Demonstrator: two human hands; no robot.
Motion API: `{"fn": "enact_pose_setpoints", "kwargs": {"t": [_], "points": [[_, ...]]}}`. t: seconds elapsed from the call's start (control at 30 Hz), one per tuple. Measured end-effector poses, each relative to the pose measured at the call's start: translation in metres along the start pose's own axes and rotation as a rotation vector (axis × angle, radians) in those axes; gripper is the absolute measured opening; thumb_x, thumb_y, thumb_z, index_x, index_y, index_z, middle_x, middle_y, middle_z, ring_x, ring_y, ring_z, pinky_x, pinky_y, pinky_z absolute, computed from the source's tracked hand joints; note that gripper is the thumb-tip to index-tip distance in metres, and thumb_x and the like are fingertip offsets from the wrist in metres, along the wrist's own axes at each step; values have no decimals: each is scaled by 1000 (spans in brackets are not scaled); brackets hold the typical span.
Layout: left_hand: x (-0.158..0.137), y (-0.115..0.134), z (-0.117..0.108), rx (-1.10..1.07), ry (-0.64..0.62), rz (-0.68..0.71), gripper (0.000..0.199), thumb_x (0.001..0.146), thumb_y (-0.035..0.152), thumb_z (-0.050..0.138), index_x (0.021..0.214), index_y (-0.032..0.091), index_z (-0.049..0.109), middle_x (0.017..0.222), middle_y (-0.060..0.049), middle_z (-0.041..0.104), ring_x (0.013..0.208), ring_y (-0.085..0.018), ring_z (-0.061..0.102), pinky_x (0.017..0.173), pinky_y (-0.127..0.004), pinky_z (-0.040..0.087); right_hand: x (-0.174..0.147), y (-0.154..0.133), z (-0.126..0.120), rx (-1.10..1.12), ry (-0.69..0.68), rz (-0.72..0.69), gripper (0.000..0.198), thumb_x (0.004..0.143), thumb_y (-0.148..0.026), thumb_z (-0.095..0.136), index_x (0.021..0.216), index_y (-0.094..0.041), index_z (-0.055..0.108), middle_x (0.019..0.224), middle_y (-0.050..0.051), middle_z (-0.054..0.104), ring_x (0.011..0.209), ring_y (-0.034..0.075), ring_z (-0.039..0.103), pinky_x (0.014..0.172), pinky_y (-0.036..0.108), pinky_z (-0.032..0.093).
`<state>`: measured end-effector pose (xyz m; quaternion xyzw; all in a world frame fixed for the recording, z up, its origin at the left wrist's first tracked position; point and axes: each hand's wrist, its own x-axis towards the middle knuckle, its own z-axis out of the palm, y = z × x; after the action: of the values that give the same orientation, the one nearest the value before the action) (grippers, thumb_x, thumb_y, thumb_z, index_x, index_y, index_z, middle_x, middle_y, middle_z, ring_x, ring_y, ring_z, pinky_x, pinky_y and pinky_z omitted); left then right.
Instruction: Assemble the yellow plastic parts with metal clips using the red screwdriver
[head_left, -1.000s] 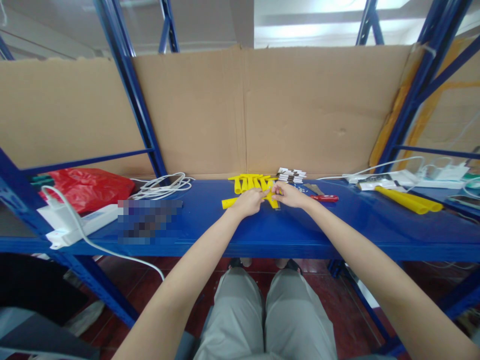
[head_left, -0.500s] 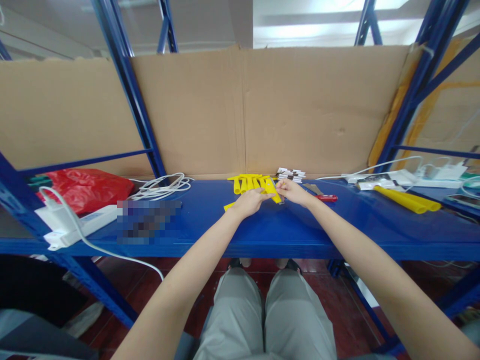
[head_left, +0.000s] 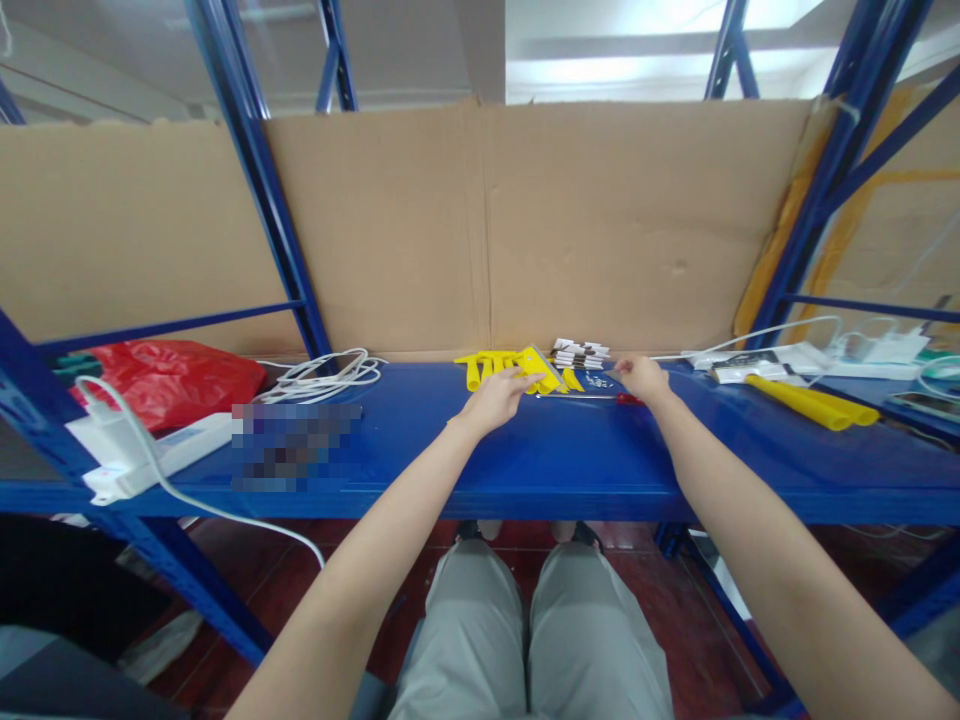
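Note:
My left hand [head_left: 495, 398] is closed on a yellow scraper head [head_left: 541, 372], its fingers against the near side and a grey metal edge along its far right side. Several more yellow scraper pieces [head_left: 486, 370] lie in a row just behind that hand. My right hand [head_left: 643, 377] is apart from the scraper, over the right end of the work spot, with fingers pinched together. A small grey flat bit shows at its fingertips, too small to name. Below that hand lies a screwdriver [head_left: 627, 398] with a red handle, its thin shaft pointing left. Small yellow curved pieces [head_left: 573, 380] lie between the hands.
A stack of white-and-black small packs [head_left: 580, 353] stands against the cardboard wall [head_left: 390, 230]. Yellow tubes [head_left: 814, 403] lie right, beside white power strips. On the left are a coiled white cable [head_left: 330, 375], a red bag [head_left: 176, 380] and a white power strip [head_left: 199, 440].
My right hand has moved right, off the scraper head to the area behind the screwdriver handle. The scraper head in my left hand is turned, its metal edge now facing up and right.

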<state>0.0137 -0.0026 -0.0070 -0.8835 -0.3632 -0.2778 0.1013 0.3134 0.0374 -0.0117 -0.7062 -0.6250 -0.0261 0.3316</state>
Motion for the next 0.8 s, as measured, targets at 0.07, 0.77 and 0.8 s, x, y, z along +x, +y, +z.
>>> {"fn": "enact_pose_setpoints", "kwargs": {"t": [0.07,0.77,0.8], "points": [[2,-2,0,-33,76,-17,43,93,11,45,130,27,61,131,-9,61,119,-21,58,102,-40,44,-3,0,-3,-78,-68,99,19,75,-16,60,86,-22,74,101,12,72,104,31,62,90,48,44],[9,10,-10,-1409,-54,-741,48,86,6,61,133,12,56,93,-12,74,59,-14,69,56,-23,58,2,-19,-2,-261,-285,208,24,78,-15,57,90,-23,76,104,8,72,106,28,63,95,48,40],[8,10,-10,-1423,-70,-744,48,86,6,62,134,12,56,91,-12,74,60,-14,69,56,-24,58,4,-16,0,-263,-288,211,24,77,-14,57,90,-22,75,100,9,73,103,27,64,95,48,41]]}}
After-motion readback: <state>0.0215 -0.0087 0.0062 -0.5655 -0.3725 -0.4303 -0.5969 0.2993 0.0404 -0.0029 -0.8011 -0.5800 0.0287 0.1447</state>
